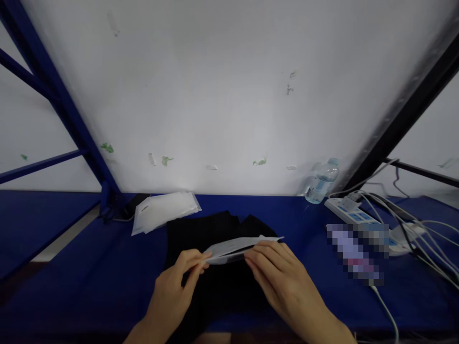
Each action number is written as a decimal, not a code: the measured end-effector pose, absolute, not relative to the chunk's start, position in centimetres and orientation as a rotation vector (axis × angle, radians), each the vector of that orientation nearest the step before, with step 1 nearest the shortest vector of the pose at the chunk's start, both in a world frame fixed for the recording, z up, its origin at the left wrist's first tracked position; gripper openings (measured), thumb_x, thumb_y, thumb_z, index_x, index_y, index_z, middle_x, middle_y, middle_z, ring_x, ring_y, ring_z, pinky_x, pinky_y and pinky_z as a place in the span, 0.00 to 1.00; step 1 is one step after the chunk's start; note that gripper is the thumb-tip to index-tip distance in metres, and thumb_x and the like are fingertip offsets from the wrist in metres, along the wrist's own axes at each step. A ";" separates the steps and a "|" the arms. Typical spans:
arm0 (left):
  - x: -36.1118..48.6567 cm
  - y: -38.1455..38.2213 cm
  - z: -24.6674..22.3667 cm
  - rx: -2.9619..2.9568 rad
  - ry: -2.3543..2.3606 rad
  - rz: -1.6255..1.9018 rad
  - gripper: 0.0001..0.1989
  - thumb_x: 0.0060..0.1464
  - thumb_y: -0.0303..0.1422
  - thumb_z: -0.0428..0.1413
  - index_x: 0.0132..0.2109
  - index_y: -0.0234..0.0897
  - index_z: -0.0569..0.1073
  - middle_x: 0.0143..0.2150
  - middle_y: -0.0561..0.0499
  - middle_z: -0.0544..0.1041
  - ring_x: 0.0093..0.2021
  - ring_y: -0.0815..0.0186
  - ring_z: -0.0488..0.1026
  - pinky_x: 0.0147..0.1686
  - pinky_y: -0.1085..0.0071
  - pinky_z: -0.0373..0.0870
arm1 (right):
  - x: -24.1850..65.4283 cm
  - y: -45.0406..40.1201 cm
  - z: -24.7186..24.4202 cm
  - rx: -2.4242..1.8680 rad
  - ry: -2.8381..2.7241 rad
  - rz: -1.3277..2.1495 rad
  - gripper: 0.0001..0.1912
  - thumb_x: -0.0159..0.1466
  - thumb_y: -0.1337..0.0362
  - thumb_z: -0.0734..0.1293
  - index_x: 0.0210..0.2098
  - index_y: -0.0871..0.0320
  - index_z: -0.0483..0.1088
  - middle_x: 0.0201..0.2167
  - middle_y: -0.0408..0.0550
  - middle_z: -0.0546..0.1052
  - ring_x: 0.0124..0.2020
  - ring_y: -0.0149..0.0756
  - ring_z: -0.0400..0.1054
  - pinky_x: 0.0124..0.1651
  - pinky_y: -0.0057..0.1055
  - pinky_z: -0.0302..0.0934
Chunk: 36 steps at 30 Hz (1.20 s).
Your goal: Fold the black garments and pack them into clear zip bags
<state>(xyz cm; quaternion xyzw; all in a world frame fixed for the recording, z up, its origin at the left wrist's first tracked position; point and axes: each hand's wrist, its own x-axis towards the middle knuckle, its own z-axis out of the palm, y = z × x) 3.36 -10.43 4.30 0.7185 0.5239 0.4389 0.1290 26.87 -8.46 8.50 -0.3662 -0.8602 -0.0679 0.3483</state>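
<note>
A translucent white plastic bag is stretched between my hands, its mouth slightly parted along the near side. My left hand pinches the bag's left end between thumb and fingers. At the right end, my right hand is closed on the bag, its fingers bent over the edge. Beneath both hands a black cloth, perhaps a garment, lies on the blue table. Behind it to the left rests a stack of similar white plastic bags.
On the blue table, a water bottle stands by the white wall at the back right. A power strip with tangled cables and a blurred-out phone on a cord lie at right. Blue posts rise at left.
</note>
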 end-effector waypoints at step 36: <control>2.3 -9.4 4.1 0.812 1.043 0.632 0.34 0.57 0.61 0.39 0.36 0.34 0.71 0.28 0.44 0.78 0.26 0.58 0.79 0.20 0.67 0.74 | 24.7 -8.5 6.0 -0.991 -2.409 -0.407 0.18 0.62 0.79 0.55 0.43 0.59 0.69 0.31 0.47 0.78 0.22 0.34 0.72 0.19 0.28 0.61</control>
